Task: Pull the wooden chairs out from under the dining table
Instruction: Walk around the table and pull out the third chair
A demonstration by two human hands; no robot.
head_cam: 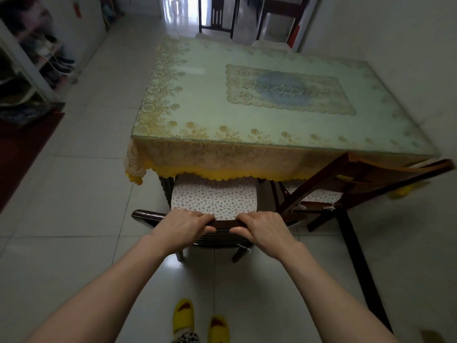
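A dark wooden chair (146, 216) with a speckled white seat cushion (215, 196) stands at the near side of the dining table (197, 100). Its seat is partly under the yellow lace tablecloth's hem. My left hand (185, 225) and my right hand (264, 227) both grip the chair's top rail, side by side. A second wooden chair (366, 179) stands to the right, its seat partly under the table and its backrest close to the table's near right corner.
Two more dark chairs (215, 18) stand at the table's far end. A shoe rack (37, 60) lines the left wall and a dark red mat (22, 147) lies before it. White wall runs along the right. My yellow slippers (197, 323) are on the pale tiled floor.
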